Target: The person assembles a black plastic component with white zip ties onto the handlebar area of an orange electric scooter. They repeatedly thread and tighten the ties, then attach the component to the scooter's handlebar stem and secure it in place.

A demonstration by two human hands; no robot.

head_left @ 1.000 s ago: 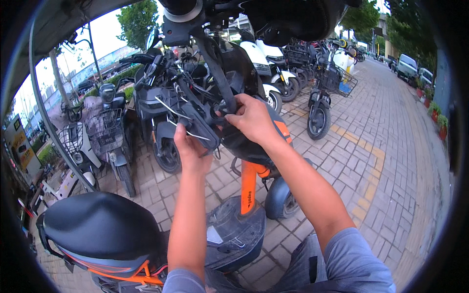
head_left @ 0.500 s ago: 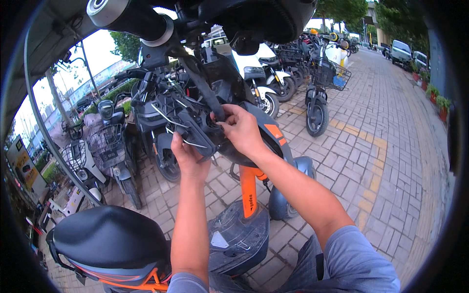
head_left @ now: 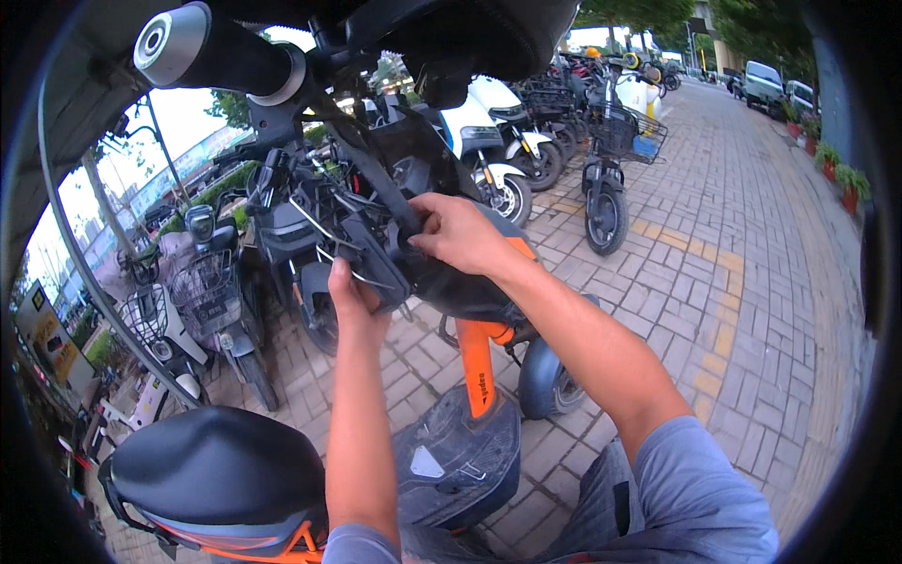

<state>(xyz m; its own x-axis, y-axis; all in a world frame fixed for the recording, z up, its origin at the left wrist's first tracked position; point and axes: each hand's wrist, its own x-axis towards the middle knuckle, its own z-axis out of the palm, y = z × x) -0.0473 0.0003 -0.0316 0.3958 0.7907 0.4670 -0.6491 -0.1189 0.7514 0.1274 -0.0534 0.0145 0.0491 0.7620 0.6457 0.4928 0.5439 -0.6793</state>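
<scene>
An orange and black electric scooter stands before me, with its orange stem (head_left: 476, 362) rising from the dark footboard (head_left: 460, 451). My left hand (head_left: 357, 305) is closed around the lower edge of a black plastic part (head_left: 378, 258) that has thin metal rods across it. The thumb lies on its near side. My right hand (head_left: 460, 233) bends over the right side of that part, thumb and fingers pinched beside a black wrapped cable (head_left: 381, 179) that hangs from the handlebar. Whatever small thing the fingertips hold is hidden.
Overhead, the handlebar grip (head_left: 211, 52) juts out to the left. A black seat (head_left: 216, 465) fills the lower left. Several parked scooters stand beyond, one with a front basket (head_left: 615, 136) at the right. Brick paving (head_left: 658, 310) with a yellow line surrounds the scooter.
The view has shifted a little, so the handlebar sits further left. Both hands stay at the black part; the right fingertips have turned slightly and moved left with it.
</scene>
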